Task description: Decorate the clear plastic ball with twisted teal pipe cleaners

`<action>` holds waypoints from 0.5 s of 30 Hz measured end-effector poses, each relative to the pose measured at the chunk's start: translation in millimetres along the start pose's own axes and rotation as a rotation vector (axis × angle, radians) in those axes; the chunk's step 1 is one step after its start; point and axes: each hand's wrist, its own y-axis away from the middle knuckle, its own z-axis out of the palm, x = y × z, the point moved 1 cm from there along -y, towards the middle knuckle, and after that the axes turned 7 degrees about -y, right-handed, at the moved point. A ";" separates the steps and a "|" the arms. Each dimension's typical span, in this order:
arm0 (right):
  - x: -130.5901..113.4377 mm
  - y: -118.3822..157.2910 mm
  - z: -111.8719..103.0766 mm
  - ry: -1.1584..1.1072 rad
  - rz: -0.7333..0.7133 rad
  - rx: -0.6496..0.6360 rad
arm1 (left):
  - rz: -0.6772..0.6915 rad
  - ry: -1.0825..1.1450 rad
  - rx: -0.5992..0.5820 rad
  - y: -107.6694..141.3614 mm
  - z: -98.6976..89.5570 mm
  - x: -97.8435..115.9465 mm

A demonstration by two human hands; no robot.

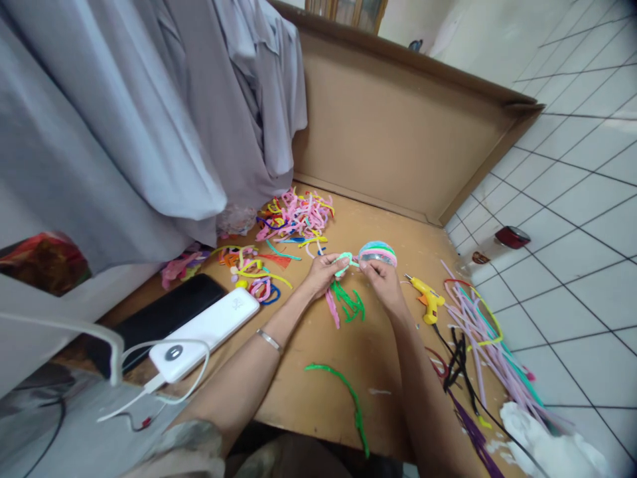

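Note:
Near the middle of the wooden table [293,392], my left hand [323,273] is closed on a mint-green pipe-cleaner piece [343,263]. A short strand runs from that piece to my right hand [381,277], whose fingers are pinched just below a round object striped in blue, green and pink [378,251]. Whether the right fingers grip the round object or only the strand is hard to tell. Bright green pipe cleaners [352,304] and a pink one [332,309] lie right below my hands. A curved green stem [355,398] rests closer to me.
A pile of pink and yellow pipe cleaners [298,216] lies at the back. At left are a white power bank [204,335] and a black phone-like slab [169,309]. A yellow glue gun [426,299] and long lilac stems [478,338] lie at right. Grey curtains [199,99] hang back left.

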 end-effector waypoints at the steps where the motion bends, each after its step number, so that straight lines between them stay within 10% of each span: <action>1: 0.6 -0.4 -1.6 -0.003 0.003 0.001 | -0.007 -0.005 -0.031 0.8 -0.1 0.8; 15: 4.0 -4.7 -2.8 0.069 -0.147 0.102 | -0.199 -0.041 -0.319 12.4 2.8 5.6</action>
